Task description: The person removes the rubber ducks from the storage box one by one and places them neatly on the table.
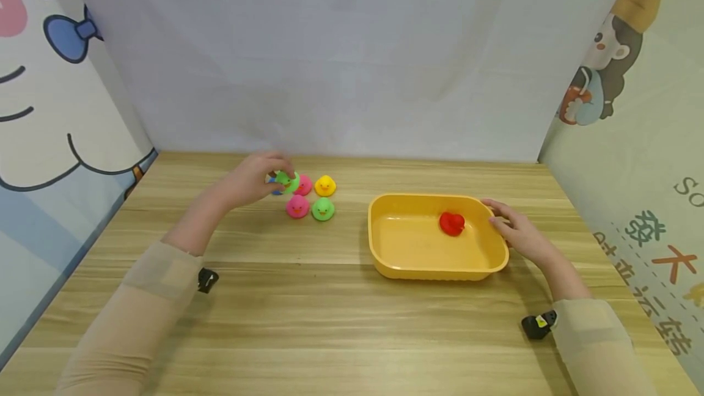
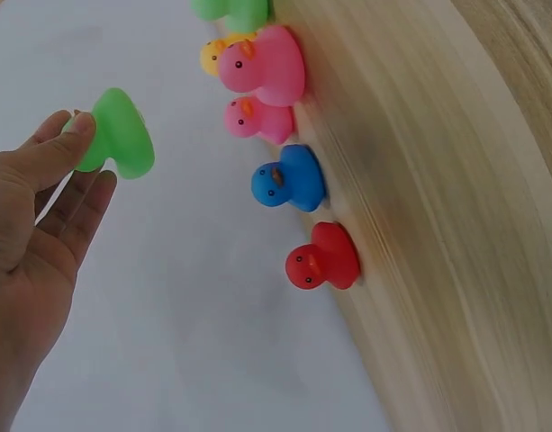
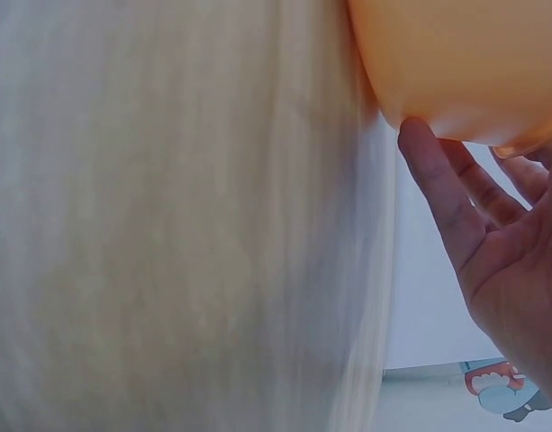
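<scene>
My left hand [image 1: 258, 179] pinches a green rubber duck [image 2: 118, 135] between thumb and fingers, above the table at the back left. Under and beside it stand a blue duck [image 2: 294, 178], a red duck [image 2: 325, 258], two pink ducks [image 1: 297, 206], a yellow duck [image 1: 325, 186] and a second green duck [image 1: 322, 209]. In the head view the held duck partly covers the blue one, and the red one of this group is hidden. My right hand [image 1: 519, 234] holds the right end of a yellow basin [image 1: 409, 249], thumb over its rim, fingers against the outer wall.
Inside the basin, towards its right side, lies another red duck [image 1: 452, 223]. The wooden table [image 1: 308, 329] ends at a pale cloth wall [image 1: 352, 78] behind the ducks. Printed panels flank it on both sides.
</scene>
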